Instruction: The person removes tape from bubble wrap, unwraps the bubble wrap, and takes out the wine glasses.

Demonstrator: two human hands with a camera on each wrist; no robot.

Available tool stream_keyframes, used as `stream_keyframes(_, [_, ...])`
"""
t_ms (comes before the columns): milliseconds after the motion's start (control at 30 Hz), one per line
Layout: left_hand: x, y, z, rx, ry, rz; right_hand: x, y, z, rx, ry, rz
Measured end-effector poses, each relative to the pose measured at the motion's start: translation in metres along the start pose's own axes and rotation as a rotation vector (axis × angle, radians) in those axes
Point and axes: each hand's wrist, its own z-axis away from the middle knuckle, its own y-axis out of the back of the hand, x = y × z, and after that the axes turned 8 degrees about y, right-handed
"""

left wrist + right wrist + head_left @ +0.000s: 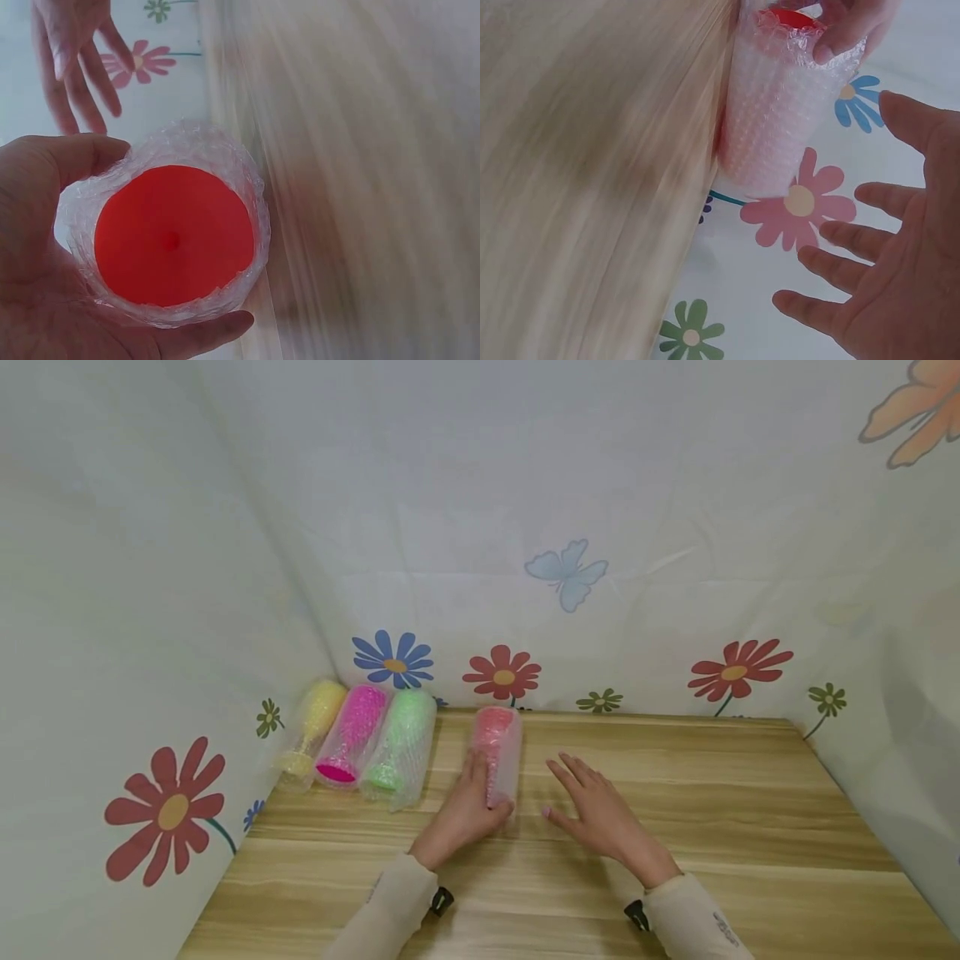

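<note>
A red vase-like object in bubble wrap (pixel 501 747) lies on the wooden table, its round red end (pixel 174 236) toward me. My left hand (pixel 468 810) holds it near that end; in the left wrist view thumb and fingers curve round the wrap. To the right, my right hand (pixel 596 810) hovers with spread fingers, apart from the object and holding nothing. The right wrist view shows the wrapped side of the red object (pixel 769 112) beyond the spread right hand (pixel 900 232).
Left of my left hand lie three similar wrapped objects side by side: yellow (pixel 318 718), magenta (pixel 356 731) and green (pixel 403 739). The wooden tabletop (pixel 750 827) meets a white curtain (pixel 645 485) printed with flowers and butterflies behind and at both sides.
</note>
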Motion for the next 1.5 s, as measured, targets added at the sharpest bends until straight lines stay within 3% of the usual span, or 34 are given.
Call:
stream_keyframes(633, [0.034, -0.018, 0.014, -0.057, -0.111, 0.027, -0.001, -0.012, -0.01, -0.02, -0.131, -0.318])
stream_keyframes(833, [0.041, -0.022, 0.02, -0.085, -0.108, 0.016, 0.002, -0.017, -0.01, -0.01, -0.173, -0.407])
stream_keyframes(1067, [0.044, -0.023, 0.025, -0.099, -0.119, 0.019, 0.004, -0.02, -0.01, -0.013, -0.196, -0.457])
stream_keyframes(1200, [0.045, -0.023, 0.026, -0.123, -0.122, -0.036, 0.004, -0.021, -0.009, -0.006, -0.205, -0.466])
stream_keyframes(1333, [0.043, -0.021, 0.024, -0.181, -0.106, -0.067, 0.005, -0.021, -0.01, -0.009, -0.213, -0.428])
stream_keyframes(1500, [0.04, -0.017, 0.024, -0.217, -0.099, -0.031, 0.005, -0.019, -0.01, -0.009, -0.198, -0.377])
